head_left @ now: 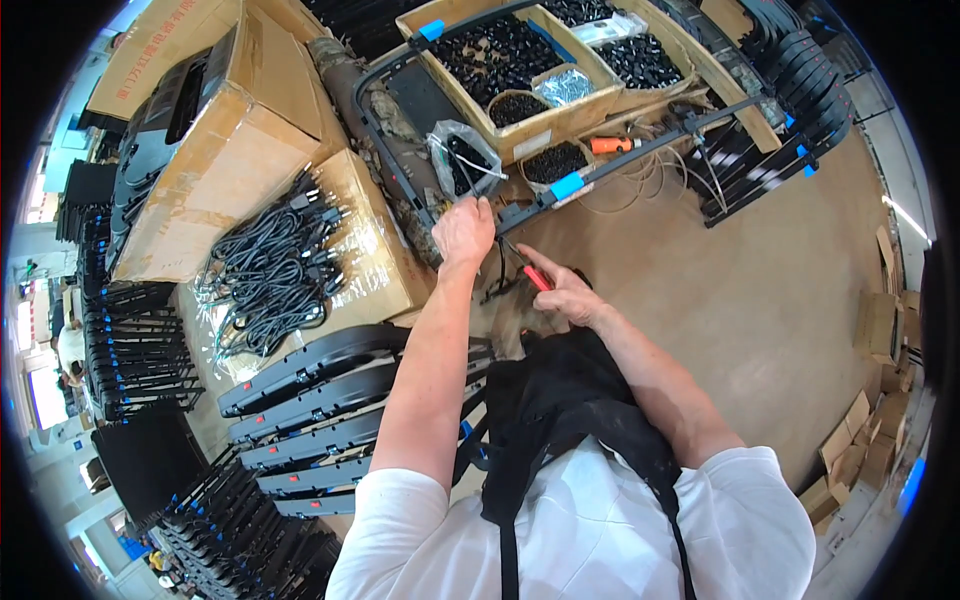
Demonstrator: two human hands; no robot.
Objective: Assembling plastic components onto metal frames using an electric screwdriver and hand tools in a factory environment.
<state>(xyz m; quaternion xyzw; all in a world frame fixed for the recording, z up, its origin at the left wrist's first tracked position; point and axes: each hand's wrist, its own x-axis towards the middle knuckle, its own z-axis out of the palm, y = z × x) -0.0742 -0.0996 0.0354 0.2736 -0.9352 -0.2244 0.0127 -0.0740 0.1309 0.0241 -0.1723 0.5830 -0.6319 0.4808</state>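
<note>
My left hand [465,235] is closed in a fist at the near corner of a black tubular frame [650,143] with blue tape on it. A thin dark strip [462,165] rises from the top of that fist; its kind is too small to tell. Just right of it and lower, my right hand [572,298] grips a red-handled tool [538,278], its index finger stretched along it. The tool's dark narrow end points at the frame's corner below my left fist. A dark cable hangs between the hands.
Beyond the frame stands a cardboard tray [548,130] of small black parts, near a clear bag [488,178] and an orange tool [612,145]. Bundled black cables [275,265] lie on a carton at left. Long black housings [320,400] are stacked below; flattened cardboard [850,440] lies far right.
</note>
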